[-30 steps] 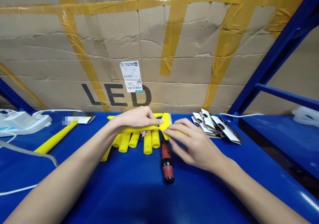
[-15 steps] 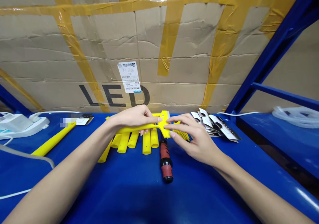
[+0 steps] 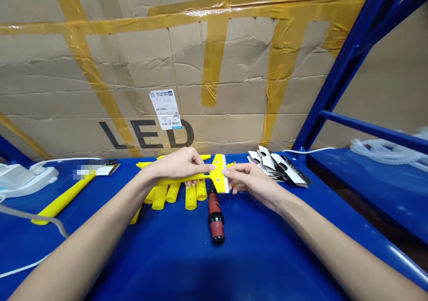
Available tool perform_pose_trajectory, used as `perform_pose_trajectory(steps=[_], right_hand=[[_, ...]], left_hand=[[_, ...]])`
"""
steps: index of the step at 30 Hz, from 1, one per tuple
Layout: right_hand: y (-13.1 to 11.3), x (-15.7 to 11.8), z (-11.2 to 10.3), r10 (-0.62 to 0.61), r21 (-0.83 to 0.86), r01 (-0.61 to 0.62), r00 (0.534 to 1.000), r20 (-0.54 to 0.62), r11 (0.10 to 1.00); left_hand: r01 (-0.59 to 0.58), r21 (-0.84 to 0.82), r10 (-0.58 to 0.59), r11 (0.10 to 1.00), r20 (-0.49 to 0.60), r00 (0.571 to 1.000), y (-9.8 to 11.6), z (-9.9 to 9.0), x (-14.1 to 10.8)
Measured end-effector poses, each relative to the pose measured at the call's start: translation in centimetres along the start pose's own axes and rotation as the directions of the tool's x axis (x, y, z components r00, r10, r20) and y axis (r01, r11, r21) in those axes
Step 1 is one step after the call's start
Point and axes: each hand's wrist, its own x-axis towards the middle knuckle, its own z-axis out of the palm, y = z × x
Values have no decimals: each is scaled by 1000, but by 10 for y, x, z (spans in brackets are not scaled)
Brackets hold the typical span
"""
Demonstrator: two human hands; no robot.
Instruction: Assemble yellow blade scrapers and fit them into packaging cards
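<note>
The left hand (image 3: pixel 177 167) clamps the stem of a yellow plastic T-shaped scraper (image 3: pixel 219 174) over the blue steel counter (image 3: pixel 167 265), while the right hand (image 3: pixel 249 180) pinches its crossbar, the hands almost meeting, above a red-and-black screwdriver handle (image 3: pixel 216 216).

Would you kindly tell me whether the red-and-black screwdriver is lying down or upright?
Lying down: the screwdriver rests lengthwise on the blue shelf.

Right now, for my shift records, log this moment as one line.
left hand: yellow plastic T-piece | right hand: its crossbar | near: red-black handle
</note>
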Motion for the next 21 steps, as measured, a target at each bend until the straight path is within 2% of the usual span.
perform_pose_trajectory(steps=[5, 10, 12, 14, 16, 18, 21], right_hand=[[1, -2, 1, 31, 141, -35, 999, 34, 989], [1, -2, -1, -1, 152, -2, 1000, 18, 988], [-1, -1, -3, 10, 152, -10, 1000, -2, 988], [-3, -2, -4, 28, 153, -24, 999, -24, 988], [-5, -2, -5, 41, 160, -33, 998, -41, 987], [-6, -2, -6, 44, 167, -36, 998, -44, 985], [-7, -2, -8, 27, 145, -22, 999, -30, 989]], left_hand=[[-38, 34, 38, 999, -12, 999, 6, 6, 3], [-78, 77, 87, 994, -115, 990, 12, 11, 4], [-129, 117, 151, 985, -209, 966, 13, 10, 2], [-235, 194, 281, 952, -261, 924, 13, 7, -1], [-371, 297, 440, 880, -216, 872, 11, 5, -3], [-484, 383, 559, 787, -111, 822, 7, 5, -4], [-548, 429, 605, 718, 3, 796, 1, 7, -6]])
